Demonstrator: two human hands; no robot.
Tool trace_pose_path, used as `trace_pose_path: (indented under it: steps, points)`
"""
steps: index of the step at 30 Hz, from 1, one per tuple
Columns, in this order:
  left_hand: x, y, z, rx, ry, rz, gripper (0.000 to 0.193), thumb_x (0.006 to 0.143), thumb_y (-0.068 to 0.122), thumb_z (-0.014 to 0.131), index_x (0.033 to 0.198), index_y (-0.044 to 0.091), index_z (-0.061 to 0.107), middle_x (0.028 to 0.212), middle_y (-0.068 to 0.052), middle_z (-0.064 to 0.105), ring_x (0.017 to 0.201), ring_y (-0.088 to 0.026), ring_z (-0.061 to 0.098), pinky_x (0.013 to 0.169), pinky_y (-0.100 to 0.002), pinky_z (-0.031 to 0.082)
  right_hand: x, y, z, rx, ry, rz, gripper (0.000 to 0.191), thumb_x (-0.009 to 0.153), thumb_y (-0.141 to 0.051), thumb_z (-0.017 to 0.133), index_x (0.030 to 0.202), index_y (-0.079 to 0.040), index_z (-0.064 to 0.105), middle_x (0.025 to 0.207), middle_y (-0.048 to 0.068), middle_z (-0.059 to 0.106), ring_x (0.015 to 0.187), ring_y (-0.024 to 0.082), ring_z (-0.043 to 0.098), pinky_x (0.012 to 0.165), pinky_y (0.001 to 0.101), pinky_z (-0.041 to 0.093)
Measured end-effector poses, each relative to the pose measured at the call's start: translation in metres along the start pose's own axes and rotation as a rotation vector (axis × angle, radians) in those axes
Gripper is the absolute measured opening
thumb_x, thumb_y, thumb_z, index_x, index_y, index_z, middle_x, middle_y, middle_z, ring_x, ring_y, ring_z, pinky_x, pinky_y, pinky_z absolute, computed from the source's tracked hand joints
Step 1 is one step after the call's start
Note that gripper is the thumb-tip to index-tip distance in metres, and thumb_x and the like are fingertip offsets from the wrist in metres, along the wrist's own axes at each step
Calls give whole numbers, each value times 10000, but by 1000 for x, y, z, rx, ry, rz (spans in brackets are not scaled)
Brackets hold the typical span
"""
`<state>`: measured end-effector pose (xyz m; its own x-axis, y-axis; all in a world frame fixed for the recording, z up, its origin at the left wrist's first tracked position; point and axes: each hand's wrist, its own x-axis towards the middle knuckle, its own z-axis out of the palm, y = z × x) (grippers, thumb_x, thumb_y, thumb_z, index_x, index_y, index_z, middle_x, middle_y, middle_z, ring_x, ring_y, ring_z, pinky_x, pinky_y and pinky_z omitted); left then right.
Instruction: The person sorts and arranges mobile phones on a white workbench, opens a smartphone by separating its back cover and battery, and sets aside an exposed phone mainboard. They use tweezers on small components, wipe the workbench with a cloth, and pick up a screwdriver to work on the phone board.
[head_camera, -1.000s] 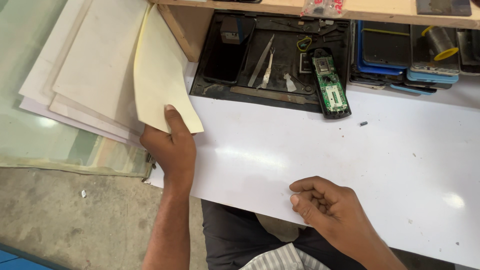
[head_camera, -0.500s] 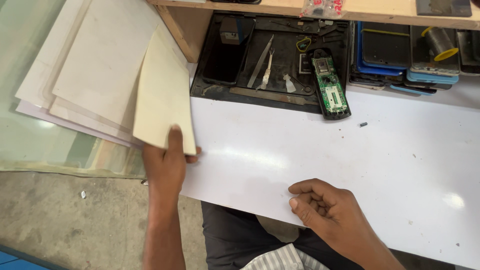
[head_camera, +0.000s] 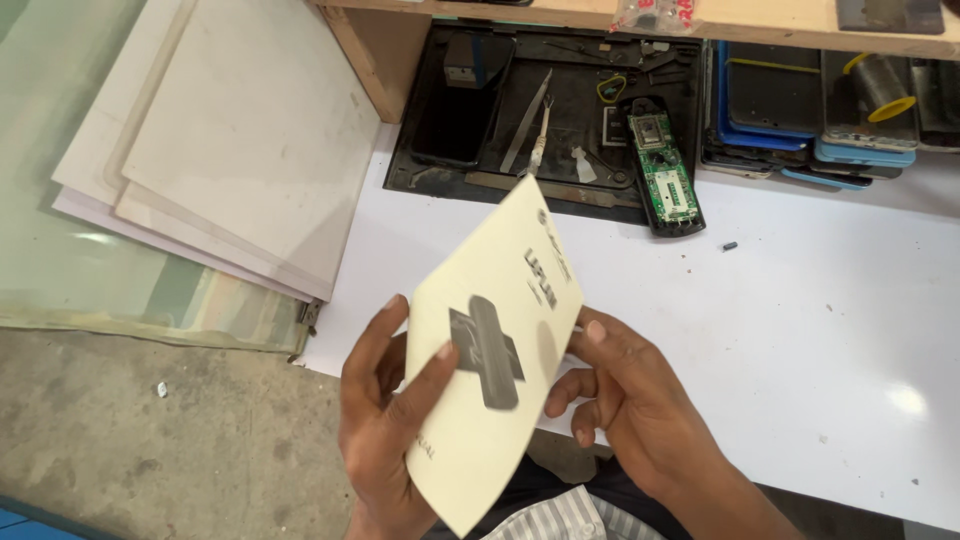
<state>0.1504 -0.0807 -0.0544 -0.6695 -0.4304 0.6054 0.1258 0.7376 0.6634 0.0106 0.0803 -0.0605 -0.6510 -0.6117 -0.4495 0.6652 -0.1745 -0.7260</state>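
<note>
Sheets (head_camera: 215, 150) of pale card lie stacked and fanned at the far left, resting on a greenish glass pane (head_camera: 60, 200) above the bare concrete floor (head_camera: 180, 440). None of them is being touched. Just right of that stack, low in the view, the left hand (head_camera: 385, 420) grips a cream-coloured booklet (head_camera: 490, 350) with a dark printed picture on its cover. The thumb presses on the front face and the other fingers (head_camera: 375, 330) curl up behind the left edge, so this hand is clamped on the booklet. The booklet is held tilted, one corner pointing up toward the tool tray, its lower end down near the person's lap, clear of the white desk (head_camera: 800, 330) beneath it.

On its right edge the right hand (head_camera: 620, 400) meets it: the thumb lies against the front near the edge, with the remaining fingers loosely bent behind and below. Whether those are gripping or only steadying the back I cannot tell.

Judging by how things lie, the booklet is lifted and held in both hands but not yet opened; the cover faces up, closed.

Farther back, a black tray (head_camera: 560, 110) holds tweezers and small tools, with a green circuit board (head_camera: 662, 170) at its right edge. Stacked phones (head_camera: 800, 110) sit at far right.
</note>
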Motion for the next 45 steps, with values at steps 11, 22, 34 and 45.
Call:
trace_pose_path:
  steps: [11,22,34,45]
  points:
    - [8,-5,2,-479,222,-534,325,965,135,677,1237,-34,625,1188,-197,588,1007,-207,656,782,-337,550,9,4,-15,-13,132,-178,303,958,-165,654,1180,35,605,776,105,685,490,106,584,378,241,426]
    - [29,-39,5,45,262,-315,210,1042,100,613,1024,-76,727,700,-60,723,597,-79,698,441,-240,443,7,-1,-6,-346,193,-163,415,902,-198,594,1297,-69,602,932,93,793,587,146,678,479,284,530]
    - [94,-107,20,517,344,65,318,1171,79,521,1431,-104,533,1161,-255,738,1000,-351,774,792,-394,621,-5,12,-24,-364,11,-62,250,948,-146,610,1068,61,680,844,161,777,595,151,679,470,282,536]
    - [95,-103,20,529,264,-25,345,1114,81,515,1408,-89,570,1003,-239,754,866,-377,758,694,-431,589,-7,11,-29,-339,-16,-30,216,958,-129,605,1044,47,696,822,152,770,583,140,665,469,276,527]
